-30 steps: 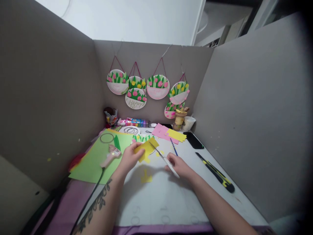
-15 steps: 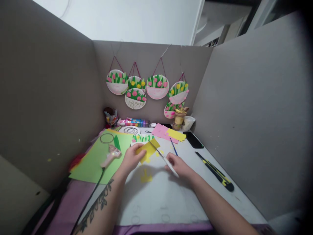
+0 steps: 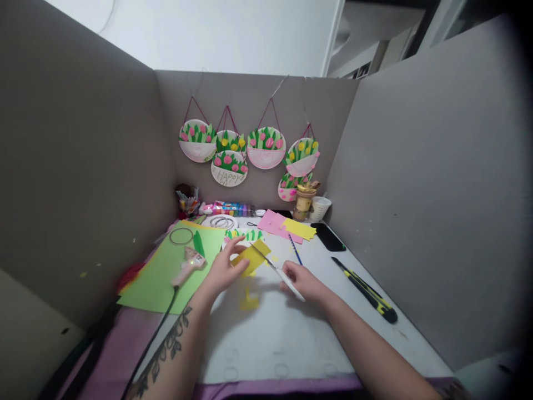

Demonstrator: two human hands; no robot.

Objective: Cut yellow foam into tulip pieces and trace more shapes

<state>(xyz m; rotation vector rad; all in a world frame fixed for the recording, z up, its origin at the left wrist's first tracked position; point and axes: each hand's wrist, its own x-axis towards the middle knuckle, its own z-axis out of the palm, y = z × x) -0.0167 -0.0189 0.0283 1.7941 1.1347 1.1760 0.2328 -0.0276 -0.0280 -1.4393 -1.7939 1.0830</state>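
Over the bench (image 3: 287, 339), left hand (image 3: 225, 269): holds yellow paper (image 3: 251, 262), thumb on top.
Right hand (image 3: 303, 282): grips white-handled scissors (image 3: 292, 285), blades across the paper.
Utility knife (image 3: 365, 290): lying at right.

2 hands (image 3: 303, 282), fingers (image 3: 291, 268) bent, forearms (image 3: 362, 328) outstretched

1. The yellow sheet (image 3: 256, 258) is seen as thin, matt paper.
2. The scissors (image 3: 292, 285) are fitted with metal-looking blades and smooth white handles, apparently plastic.
3. Matt, smooth paper is likewise seen in the green sheets (image 3: 145, 283) and pink sheets (image 3: 270, 221).
4. The utility knife (image 3: 372, 299) is cased in what looks like plastic.
5. A smooth, dark face is shown by the phone (image 3: 328, 238).
6. The worktop (image 3: 258, 344) is finished smooth and pale.
7. Creased cloth is seen in the purple cover (image 3: 120, 344).
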